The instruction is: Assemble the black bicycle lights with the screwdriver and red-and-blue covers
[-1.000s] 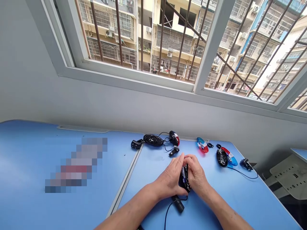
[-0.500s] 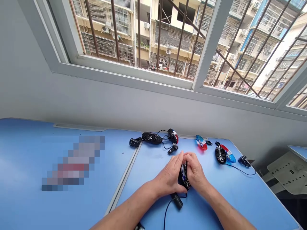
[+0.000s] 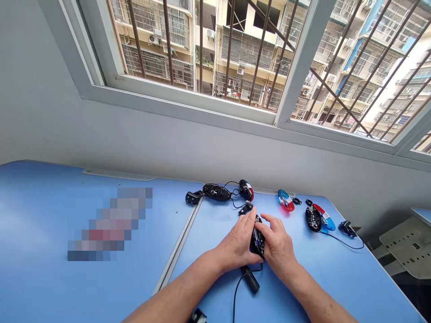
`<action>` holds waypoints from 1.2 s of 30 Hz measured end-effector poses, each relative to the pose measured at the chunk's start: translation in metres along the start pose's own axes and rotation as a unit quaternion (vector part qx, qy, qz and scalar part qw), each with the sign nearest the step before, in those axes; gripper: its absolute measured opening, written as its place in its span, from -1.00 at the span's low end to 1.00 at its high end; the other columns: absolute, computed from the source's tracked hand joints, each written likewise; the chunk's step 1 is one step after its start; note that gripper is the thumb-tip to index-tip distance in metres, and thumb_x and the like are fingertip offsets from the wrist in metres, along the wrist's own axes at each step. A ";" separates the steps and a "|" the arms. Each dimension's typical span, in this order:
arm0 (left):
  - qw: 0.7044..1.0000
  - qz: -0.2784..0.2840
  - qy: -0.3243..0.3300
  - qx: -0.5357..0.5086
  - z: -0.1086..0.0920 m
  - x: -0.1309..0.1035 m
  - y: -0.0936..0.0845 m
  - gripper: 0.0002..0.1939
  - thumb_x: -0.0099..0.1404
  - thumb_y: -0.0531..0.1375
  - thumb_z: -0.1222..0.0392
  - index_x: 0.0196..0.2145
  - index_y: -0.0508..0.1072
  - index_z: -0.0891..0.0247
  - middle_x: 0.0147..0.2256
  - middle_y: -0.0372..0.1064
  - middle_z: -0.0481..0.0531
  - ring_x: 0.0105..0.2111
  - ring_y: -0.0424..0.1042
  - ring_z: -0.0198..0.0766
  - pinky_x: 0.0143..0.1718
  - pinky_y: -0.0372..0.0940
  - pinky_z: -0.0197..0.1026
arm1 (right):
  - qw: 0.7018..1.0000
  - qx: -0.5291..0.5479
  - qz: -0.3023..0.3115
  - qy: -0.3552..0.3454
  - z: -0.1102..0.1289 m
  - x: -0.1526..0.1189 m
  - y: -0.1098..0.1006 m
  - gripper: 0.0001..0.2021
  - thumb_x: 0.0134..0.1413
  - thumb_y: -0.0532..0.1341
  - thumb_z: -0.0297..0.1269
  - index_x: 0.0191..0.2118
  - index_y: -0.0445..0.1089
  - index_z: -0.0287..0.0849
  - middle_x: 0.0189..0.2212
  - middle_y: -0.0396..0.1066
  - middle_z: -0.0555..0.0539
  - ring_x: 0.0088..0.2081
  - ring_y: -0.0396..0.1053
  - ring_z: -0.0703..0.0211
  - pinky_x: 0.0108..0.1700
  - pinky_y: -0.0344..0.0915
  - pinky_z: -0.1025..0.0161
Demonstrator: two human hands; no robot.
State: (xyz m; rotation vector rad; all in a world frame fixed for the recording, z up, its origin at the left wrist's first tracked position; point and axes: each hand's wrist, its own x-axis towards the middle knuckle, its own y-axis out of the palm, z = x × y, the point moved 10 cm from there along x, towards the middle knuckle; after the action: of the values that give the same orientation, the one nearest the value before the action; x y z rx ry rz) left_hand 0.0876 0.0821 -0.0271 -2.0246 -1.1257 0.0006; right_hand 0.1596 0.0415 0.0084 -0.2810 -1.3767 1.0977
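Note:
An opened black oval casing [image 3: 258, 240] stands tilted between my hands, its inner side showing small shiny parts and a blue-and-white piece. My left hand [image 3: 237, 240] curves round its left side, fingertips at the top and thumb at the bottom. Against the right side rests my right hand [image 3: 278, 240], with its thumb and bent forefinger at the casing's upper part. Exactly what those fingertips touch is too small to make out. Below the hands lies a black cylinder [image 3: 251, 280] with a thin black cable.
At the back lie a black oval unit [image 3: 217, 192], a black clamp [image 3: 193, 198] and a blue-and-red cover [image 3: 286, 200]. Another open casing [image 3: 313, 218] lies right, with a cabled black part [image 3: 346, 229]. A seam [image 3: 178, 244] crosses the blue table; a blurred patch is left.
My right hand has opened slightly, its forefinger and thumb shifting off the top of the casing, so more of the inside shows. My left hand keeps its hold. The view has shifted a little.

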 end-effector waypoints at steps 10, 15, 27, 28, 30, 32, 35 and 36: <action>0.999 0.002 0.038 0.002 -0.010 -0.003 0.007 0.31 -0.20 0.42 0.29 0.33 -0.32 0.23 0.16 0.09 0.32 0.11 0.18 0.23 0.11 0.16 0.24 | 0.995 0.091 0.001 0.051 -0.004 0.006 0.003 -0.61 0.01 -0.02 -0.59 -0.20 0.43 -0.05 -0.08 0.40 -0.08 -0.10 0.34 0.10 -0.12 0.36 0.17; 0.999 0.002 0.036 0.007 -0.011 -0.002 0.009 0.35 -0.24 0.44 0.31 0.33 -0.32 0.24 0.11 0.16 0.28 0.04 0.24 0.18 0.05 0.24 0.19 | 0.984 0.155 0.011 0.081 -0.009 0.007 0.006 -0.69 0.03 -0.03 -0.54 -0.29 0.40 -0.09 -0.15 0.40 -0.09 -0.14 0.36 0.13 -0.14 0.35 0.21; 0.999 -0.013 0.031 0.014 -0.005 -0.003 0.000 0.27 -0.16 0.41 0.31 0.33 -0.31 0.28 0.17 0.10 0.33 0.11 0.18 0.21 0.11 0.18 0.19 | 0.981 0.192 -0.031 0.002 0.009 0.006 -0.017 -0.70 0.05 -0.06 -0.59 -0.36 0.33 -0.10 -0.04 0.41 -0.12 0.05 0.30 0.11 -0.01 0.31 0.12; 0.999 -0.015 0.029 0.013 -0.003 -0.003 -0.001 0.26 -0.15 0.40 0.31 0.33 -0.31 0.30 0.16 0.10 0.34 0.10 0.18 0.20 0.10 0.19 0.19 | 0.982 0.187 -0.034 -0.016 0.012 0.006 -0.020 -0.70 0.05 -0.05 -0.60 -0.34 0.33 -0.10 -0.08 0.43 -0.12 0.03 0.31 0.10 -0.02 0.31 0.11; 0.999 -0.021 0.024 0.012 -0.001 -0.003 -0.003 0.24 -0.14 0.38 0.30 0.33 -0.31 0.34 0.13 0.13 0.35 0.08 0.20 0.20 0.09 0.19 0.20 | 0.982 0.180 -0.026 -0.045 0.018 0.004 -0.022 -0.72 0.05 -0.01 -0.59 -0.30 0.34 -0.09 -0.19 0.47 -0.09 -0.04 0.35 0.09 -0.06 0.33 0.10; 0.999 -0.025 0.023 0.011 0.001 -0.003 -0.003 0.21 -0.11 0.35 0.29 0.33 -0.33 0.34 0.10 0.16 0.33 0.07 0.21 0.19 0.08 0.20 0.21 | 0.984 0.168 -0.008 -0.064 0.023 0.002 -0.019 -0.73 0.05 0.04 -0.57 -0.22 0.35 -0.09 -0.28 0.49 -0.06 -0.15 0.39 0.08 -0.14 0.34 0.11; 0.999 -0.019 0.024 0.013 0.001 -0.002 -0.002 0.20 -0.09 0.32 0.29 0.33 -0.35 0.30 0.10 0.17 0.30 0.07 0.21 0.18 0.07 0.20 0.23 | 0.984 0.153 0.011 -0.092 0.030 -0.003 -0.014 -0.69 0.04 0.11 -0.53 -0.11 0.35 -0.08 -0.31 0.50 -0.04 -0.25 0.38 0.08 -0.21 0.33 0.11; 0.999 -0.017 0.024 0.015 0.001 -0.002 -0.002 0.20 -0.09 0.32 0.28 0.34 -0.36 0.29 0.11 0.16 0.30 0.07 0.21 0.18 0.07 0.19 0.23 | 0.983 0.153 0.011 -0.097 0.031 -0.003 -0.013 -0.69 0.04 0.12 -0.53 -0.10 0.35 -0.08 -0.32 0.51 -0.04 -0.27 0.37 0.09 -0.23 0.33 0.12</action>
State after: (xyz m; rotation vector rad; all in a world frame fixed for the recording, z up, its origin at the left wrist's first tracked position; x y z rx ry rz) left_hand 0.0844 0.0816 -0.0275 -1.9691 -1.1231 -0.0477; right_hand 0.1389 0.0189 0.0238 0.0359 -1.3523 1.3634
